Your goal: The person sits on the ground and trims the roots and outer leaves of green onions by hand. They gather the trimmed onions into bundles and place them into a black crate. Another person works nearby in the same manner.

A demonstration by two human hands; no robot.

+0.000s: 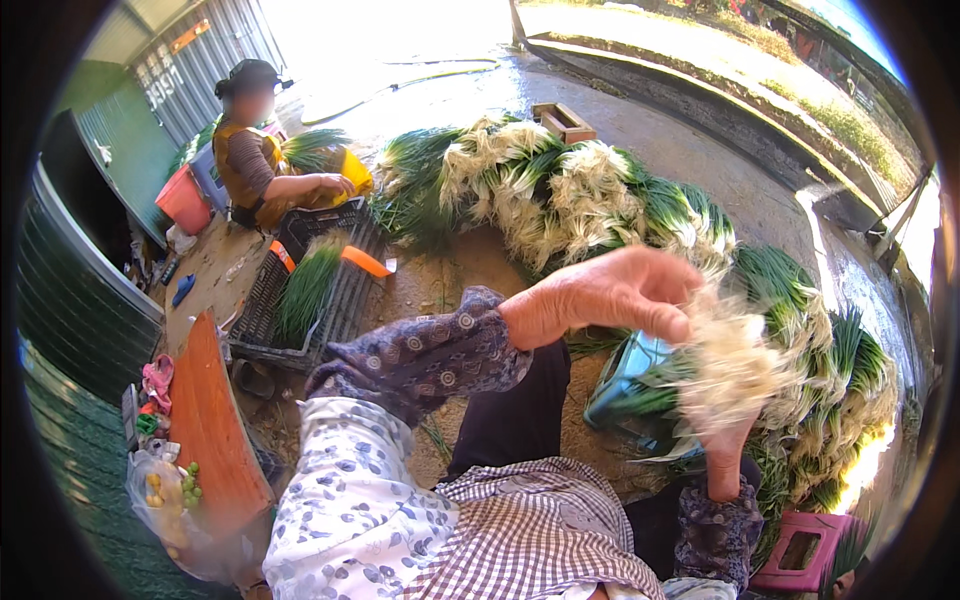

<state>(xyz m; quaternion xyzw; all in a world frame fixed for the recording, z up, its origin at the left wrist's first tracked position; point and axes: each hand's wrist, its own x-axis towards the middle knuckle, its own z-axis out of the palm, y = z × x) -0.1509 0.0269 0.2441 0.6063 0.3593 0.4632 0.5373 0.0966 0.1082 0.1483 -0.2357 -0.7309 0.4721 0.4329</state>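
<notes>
A bunch of green onions (731, 364), its pale roots blurred, rests in my right hand (729, 442), which is mostly hidden behind it. From the left reaches my left hand (611, 292), thumb and curled fingers at the upper left edge of the roots; whether they pinch any strands cannot be told. Green leaves of the bunch hang over a light blue plastic crate or stool (637, 356) on the ground. Beyond both hands lies a long heap of green onions (577, 187), with many pale roots turned outward, curving down to the right side.
A co-worker (251, 150) sits at upper left, near a yellow container (356, 172). A black plastic crate (251, 315) with green onions stands left of my knees. Nearby are a wooden board (210, 427), a bag of fruit (161, 502), a pink stool (802, 551) and a wooden stool (562, 124).
</notes>
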